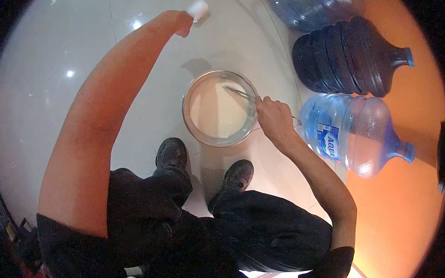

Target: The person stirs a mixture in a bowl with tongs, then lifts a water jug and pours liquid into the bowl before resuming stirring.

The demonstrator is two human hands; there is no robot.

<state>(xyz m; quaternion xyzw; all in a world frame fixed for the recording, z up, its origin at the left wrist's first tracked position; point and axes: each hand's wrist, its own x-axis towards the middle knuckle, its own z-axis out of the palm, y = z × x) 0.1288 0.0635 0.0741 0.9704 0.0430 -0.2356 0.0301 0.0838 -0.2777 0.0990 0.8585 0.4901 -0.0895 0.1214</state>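
Observation:
A round metal bowl (185,118) stands on the floor before my feet, holding a smooth cream-coloured liquid (216,111). My right hand (274,120) is closed around a metal utensil (240,93) at the bowl's right rim. The utensil's thin end dips into the liquid, so its full shape is hidden; a bit of its handle shows behind the hand. Stretched far forward and left, above the floor, my left hand (183,25) is closed on a small white object (198,9), too blurred to name.
Large water bottles lie on their sides at the right: a clear blue one (366,140) with an AQUA label, a dark one (345,57) and another (315,9) behind. An orange wall (393,206) rises beside them. My shoes (172,154) stand just behind the bowl on glossy tiles.

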